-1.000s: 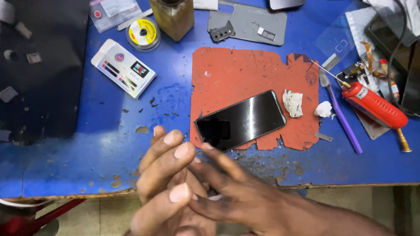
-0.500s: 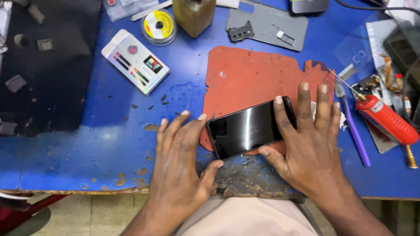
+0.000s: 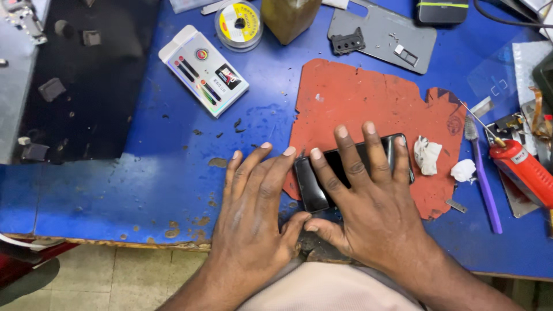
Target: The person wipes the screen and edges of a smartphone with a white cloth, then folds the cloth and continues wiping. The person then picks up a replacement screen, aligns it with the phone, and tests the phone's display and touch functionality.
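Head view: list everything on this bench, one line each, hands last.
phone: 1, black, lower edge of the mat, under both hands
mat: 1, red-orange, centre of bench
bench: 1, blue, worn front edge
white box: 1, upper left of mat
wire spool: 1, yellow, top
grey back cover: 1, above mat
wads: 2, white, right of phone
purple brush: 1, right
red tool: 1, far right
left hand: flat, fingers at the phone's left end
right hand: flat on phone
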`<action>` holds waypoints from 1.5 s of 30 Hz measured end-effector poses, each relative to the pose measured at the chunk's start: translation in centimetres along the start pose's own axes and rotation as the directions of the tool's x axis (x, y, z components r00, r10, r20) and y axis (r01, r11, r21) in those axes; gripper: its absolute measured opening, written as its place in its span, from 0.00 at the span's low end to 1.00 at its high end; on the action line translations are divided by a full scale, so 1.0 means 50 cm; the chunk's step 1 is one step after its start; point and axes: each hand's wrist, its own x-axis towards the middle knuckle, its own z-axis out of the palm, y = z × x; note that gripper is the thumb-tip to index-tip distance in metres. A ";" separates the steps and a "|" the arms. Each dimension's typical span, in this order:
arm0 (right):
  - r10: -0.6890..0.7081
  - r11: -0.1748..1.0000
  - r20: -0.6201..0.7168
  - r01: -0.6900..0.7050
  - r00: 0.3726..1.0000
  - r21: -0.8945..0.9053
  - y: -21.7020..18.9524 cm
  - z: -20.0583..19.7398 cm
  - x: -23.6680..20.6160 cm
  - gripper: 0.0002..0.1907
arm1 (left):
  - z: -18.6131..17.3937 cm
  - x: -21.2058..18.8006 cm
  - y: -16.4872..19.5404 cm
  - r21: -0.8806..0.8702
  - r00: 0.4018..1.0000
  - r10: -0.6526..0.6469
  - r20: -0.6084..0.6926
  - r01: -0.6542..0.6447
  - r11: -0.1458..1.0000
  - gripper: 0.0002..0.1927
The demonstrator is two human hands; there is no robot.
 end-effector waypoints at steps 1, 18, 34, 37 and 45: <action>-0.015 1.000 0.008 0.015 1.000 -0.003 -0.002 0.000 0.003 0.46 | -0.001 0.000 -0.001 -0.002 1.000 -0.003 0.001 0.003 1.000 0.48; -0.153 0.988 0.057 0.154 0.987 -0.005 0.032 -0.013 0.017 0.39 | -0.003 0.001 -0.008 -0.009 0.999 0.028 0.023 -0.027 1.000 0.49; -0.171 0.982 0.041 0.167 0.984 0.091 0.014 -0.014 -0.046 0.37 | 0.002 0.001 -0.005 -0.021 0.999 -0.003 0.042 0.004 1.000 0.51; -0.163 0.984 0.038 0.159 0.986 0.086 0.012 -0.013 -0.055 0.34 | 0.005 0.001 -0.005 -0.011 0.999 -0.001 0.041 0.001 1.000 0.50; -0.048 0.999 0.016 0.048 0.999 -0.018 0.024 -0.011 -0.098 0.33 | 0.008 0.004 0.000 0.032 0.999 0.003 0.033 -0.004 0.999 0.50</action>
